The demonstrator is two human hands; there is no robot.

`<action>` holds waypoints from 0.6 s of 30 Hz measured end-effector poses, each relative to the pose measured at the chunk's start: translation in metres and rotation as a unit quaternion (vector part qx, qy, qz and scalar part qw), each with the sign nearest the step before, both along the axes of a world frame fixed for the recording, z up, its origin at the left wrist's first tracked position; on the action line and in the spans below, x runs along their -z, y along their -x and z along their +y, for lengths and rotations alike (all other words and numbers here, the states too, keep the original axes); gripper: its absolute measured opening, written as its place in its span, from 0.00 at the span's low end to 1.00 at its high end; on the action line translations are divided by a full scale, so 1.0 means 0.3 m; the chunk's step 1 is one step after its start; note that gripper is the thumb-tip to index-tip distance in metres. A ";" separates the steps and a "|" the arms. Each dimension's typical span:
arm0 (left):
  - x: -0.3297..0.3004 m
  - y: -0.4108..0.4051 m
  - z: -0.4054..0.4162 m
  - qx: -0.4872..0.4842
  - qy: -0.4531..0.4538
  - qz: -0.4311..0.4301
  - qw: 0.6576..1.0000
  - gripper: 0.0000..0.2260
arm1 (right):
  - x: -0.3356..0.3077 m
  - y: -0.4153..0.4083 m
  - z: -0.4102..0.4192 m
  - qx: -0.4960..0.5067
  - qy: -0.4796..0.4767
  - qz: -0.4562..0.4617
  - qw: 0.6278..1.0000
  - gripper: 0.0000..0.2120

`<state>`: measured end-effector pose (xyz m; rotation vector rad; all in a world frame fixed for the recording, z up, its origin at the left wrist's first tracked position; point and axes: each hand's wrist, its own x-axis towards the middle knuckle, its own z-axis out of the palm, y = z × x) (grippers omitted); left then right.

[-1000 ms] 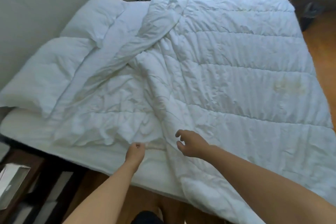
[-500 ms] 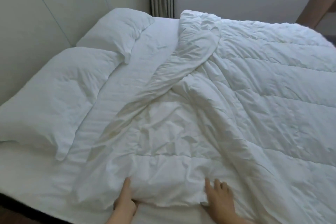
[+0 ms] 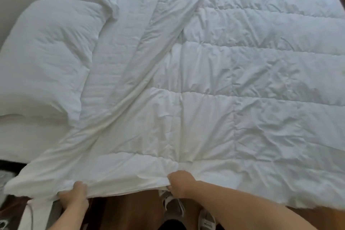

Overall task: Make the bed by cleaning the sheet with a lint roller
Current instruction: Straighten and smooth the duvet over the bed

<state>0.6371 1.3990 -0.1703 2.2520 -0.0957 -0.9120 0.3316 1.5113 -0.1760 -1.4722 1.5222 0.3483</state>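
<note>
both hands grip the near hem of the quilt [image 3: 214,99], which lies spread over most of the bed and hangs past its near edge. the left hand [image 3: 75,199] has its fingers curled round the hem near the loose corner; the right hand [image 3: 180,183] bunches the hem further along. a long diagonal fold runs from the left side up toward the far edge. the bare sheet [image 3: 123,33] shows as a strip between that fold and two pillows [image 3: 44,52] on the left. no lint roller is in view.

the quilt looks soft, light and puffy, with no stiffness: it will drape and wrinkle wherever it is slack, so the hem is the sensible hold, hands well apart to carry the pull evenly. judging from this, the sheet is not yet cleared for rolling. shoes [image 3: 172,204] stand on the floor below.
</note>
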 end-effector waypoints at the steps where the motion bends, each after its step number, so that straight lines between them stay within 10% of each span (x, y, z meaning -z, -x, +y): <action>1: 0.005 -0.029 0.029 0.038 0.011 0.008 0.999 0.29 | 0.002 -0.014 0.028 -0.006 -0.005 0.009 1.000 0.17; 7: -0.073 -0.093 0.057 0.092 0.123 0.081 0.985 0.26 | -0.060 0.039 0.118 0.050 -0.069 -0.074 0.994 0.34; 12: -0.309 -0.068 0.033 0.101 0.227 0.091 0.964 0.23 | -0.196 0.051 0.046 0.180 0.037 -0.114 0.976 0.19; 18: -0.437 -0.060 -0.111 0.084 0.262 0.218 0.936 0.11 | -0.390 -0.143 -0.359 0.396 0.046 -0.336 0.853 0.22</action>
